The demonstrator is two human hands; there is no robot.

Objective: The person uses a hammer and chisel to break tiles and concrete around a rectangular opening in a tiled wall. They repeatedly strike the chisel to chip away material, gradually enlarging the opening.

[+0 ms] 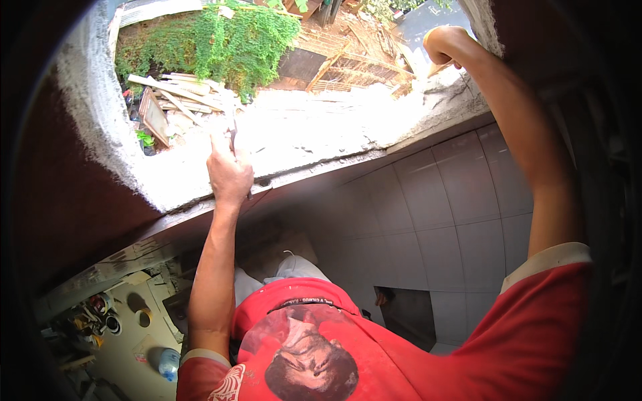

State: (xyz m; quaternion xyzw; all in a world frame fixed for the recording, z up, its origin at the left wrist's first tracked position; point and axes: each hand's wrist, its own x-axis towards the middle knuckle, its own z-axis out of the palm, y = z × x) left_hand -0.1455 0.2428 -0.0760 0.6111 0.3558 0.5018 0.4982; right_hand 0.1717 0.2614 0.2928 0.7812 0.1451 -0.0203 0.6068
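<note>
My left hand (pixel 229 175) is closed around a thin, dark tool (pixel 233 137) over the near edge of the sill. The tool's upper end is lost in the glare, so its kind cannot be told. My right hand (pixel 447 47) is raised at the far right of the opening, wrist bent and fingers curled downward. What it holds, if anything, is hidden. Below both hands runs the rough, brightly lit masonry sill (pixel 321 130) of a wall opening. Its near edge is chipped and uneven.
Grey tiles (pixel 428 194) cover the wall under the sill, with a dark square recess (pixel 408 314) low down. Outside lie stacked planks (pixel 180 93) beside green creepers (pixel 234 47). At lower left, a plastic bottle (pixel 168 364) and a tape roll (pixel 144 317) rest on a pale surface.
</note>
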